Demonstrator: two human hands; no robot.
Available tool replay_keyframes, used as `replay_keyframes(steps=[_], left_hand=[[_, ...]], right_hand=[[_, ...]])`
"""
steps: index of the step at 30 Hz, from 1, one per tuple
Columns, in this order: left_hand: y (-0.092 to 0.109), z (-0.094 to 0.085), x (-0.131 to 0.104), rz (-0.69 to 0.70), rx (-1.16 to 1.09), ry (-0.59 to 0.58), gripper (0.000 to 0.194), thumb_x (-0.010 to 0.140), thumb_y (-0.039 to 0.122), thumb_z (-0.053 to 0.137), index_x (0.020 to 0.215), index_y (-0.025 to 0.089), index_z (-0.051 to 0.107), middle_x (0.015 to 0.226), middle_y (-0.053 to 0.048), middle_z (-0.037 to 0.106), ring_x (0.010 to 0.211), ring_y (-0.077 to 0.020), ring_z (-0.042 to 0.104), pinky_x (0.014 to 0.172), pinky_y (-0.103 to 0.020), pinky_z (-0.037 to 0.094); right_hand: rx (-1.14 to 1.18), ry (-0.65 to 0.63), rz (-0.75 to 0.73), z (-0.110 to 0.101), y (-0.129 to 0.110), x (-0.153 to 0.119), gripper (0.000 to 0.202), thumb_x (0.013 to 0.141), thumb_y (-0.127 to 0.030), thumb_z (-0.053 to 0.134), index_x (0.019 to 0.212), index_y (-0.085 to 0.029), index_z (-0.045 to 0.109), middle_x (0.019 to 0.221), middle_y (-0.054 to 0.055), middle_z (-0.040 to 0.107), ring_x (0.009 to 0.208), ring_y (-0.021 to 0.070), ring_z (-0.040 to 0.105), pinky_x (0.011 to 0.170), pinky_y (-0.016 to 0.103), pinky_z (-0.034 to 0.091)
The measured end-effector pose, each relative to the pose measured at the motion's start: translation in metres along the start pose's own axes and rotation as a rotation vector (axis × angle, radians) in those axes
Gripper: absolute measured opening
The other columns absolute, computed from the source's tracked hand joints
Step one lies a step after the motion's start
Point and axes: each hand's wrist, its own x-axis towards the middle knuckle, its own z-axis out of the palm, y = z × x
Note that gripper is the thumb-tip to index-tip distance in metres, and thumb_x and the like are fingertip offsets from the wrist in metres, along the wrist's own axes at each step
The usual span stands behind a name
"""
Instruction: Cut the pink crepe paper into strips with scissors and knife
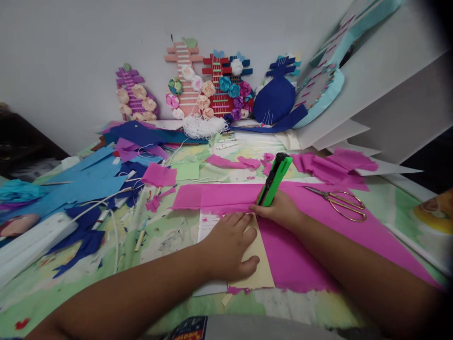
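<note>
My right hand [283, 211] is closed around a green and black utility knife [274, 179], which stands tilted with its lower end at a sheet of pink crepe paper [304, 245]. The knife's blade is hidden. My left hand [231, 248] lies flat, fingers spread, on a cream-coloured card [260, 264] placed over the pink paper. Beneath that card and left of it shows a white sheet [208, 226] with writing. A strip of the pink paper [219, 196] stretches out beyond my left fingertips.
Gold-handled scissors [347, 205] lie on the pink paper at right. Blue paper pieces [85, 182] and a white power strip [38, 245] with a cord occupy the left. Flower-decorated instrument-shaped crafts [219, 89] lean along the wall, behind a heap of white string [203, 126].
</note>
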Motion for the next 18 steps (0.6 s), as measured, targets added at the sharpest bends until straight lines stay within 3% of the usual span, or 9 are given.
replay_keyframes(steps=[6,12,18], left_hand=[[-0.0008,0.0010,0.0004,0.015,0.002,0.009,0.050,0.075,0.044,0.045,0.111,0.010,0.050,0.125,-0.016,0.041,0.114,-0.0326,0.034,0.095,-0.048,0.027],[0.0002,-0.0006,-0.0005,0.037,0.012,0.035,0.048,0.076,0.043,0.045,0.110,0.010,0.049,0.124,-0.017,0.042,0.114,-0.0318,0.034,0.095,-0.046,0.028],[0.0003,-0.0016,-0.0005,0.038,0.026,0.031,0.047,0.076,0.043,0.045,0.108,0.010,0.050,0.122,-0.017,0.044,0.112,-0.0312,0.036,0.094,-0.046,0.028]], right_hand=[[-0.021,-0.024,0.020,0.0004,-0.0001,-0.0003,0.035,0.057,-0.045,0.064,0.056,-0.016,0.043,0.053,-0.003,0.045,0.052,0.0100,0.042,0.049,0.023,0.035],[0.065,0.002,0.070,-0.0010,0.0004,-0.0003,0.034,0.052,-0.042,0.068,0.061,-0.016,0.048,0.056,-0.001,0.050,0.054,0.0120,0.046,0.049,0.024,0.038],[0.063,0.031,-0.002,0.0009,0.0049,0.0017,0.031,0.052,-0.039,0.069,0.061,-0.015,0.051,0.059,-0.001,0.052,0.058,0.0127,0.048,0.054,0.025,0.041]])
